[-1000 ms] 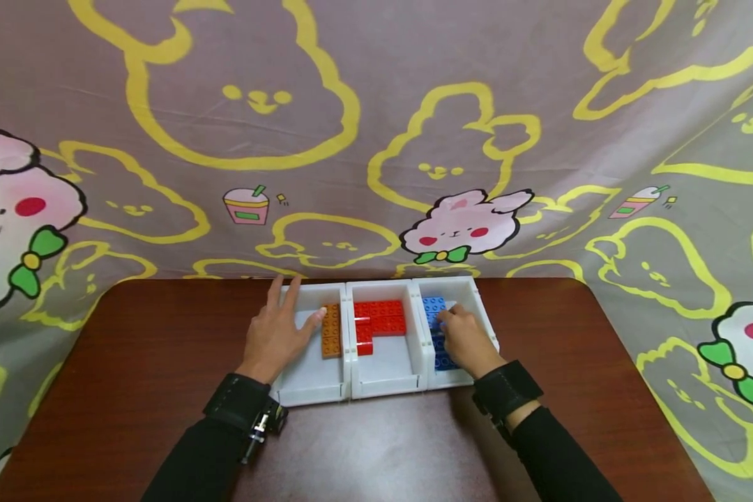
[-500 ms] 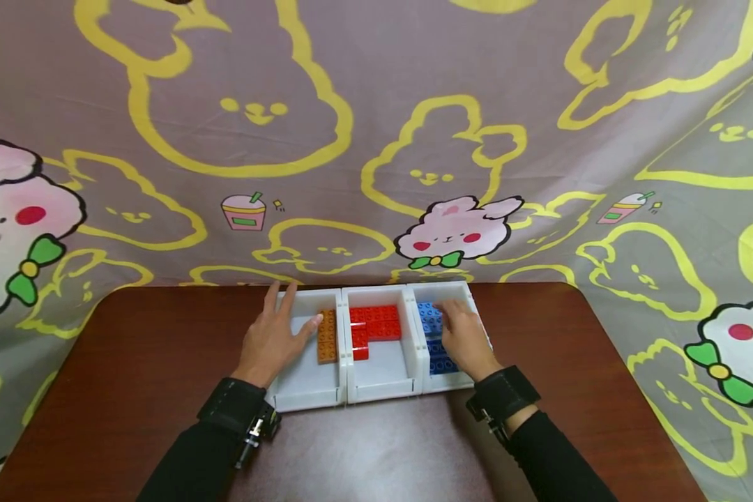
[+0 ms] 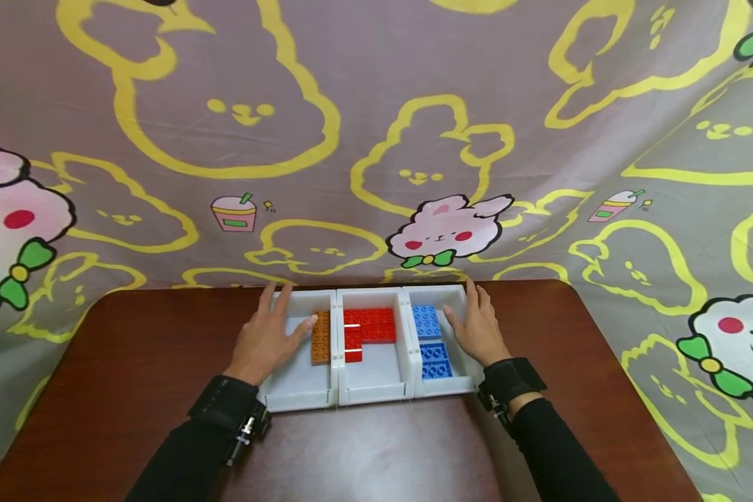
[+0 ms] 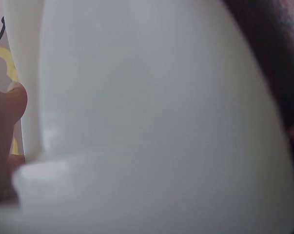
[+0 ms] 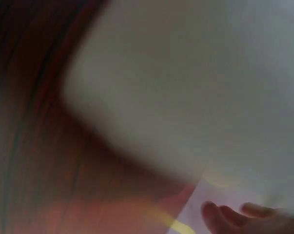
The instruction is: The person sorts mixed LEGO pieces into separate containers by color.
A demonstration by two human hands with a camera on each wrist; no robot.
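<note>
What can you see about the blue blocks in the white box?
The blue blocks are shiny plastic bricks with round studs on top. They lie flat in a row in the rightmost compartment of the white tray, along its left wall, with a small gap between the far piece and the near ones. The right hand rests beside them on the tray's right edge, apparently not touching them.

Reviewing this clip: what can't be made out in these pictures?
- Left wrist view: the white tray fills the blurred frame; no bricks visible.
- Right wrist view: blurred; only fingertips show.
- Head view: the right hand covers the tray's right wall, so contact is unclear.
</note>
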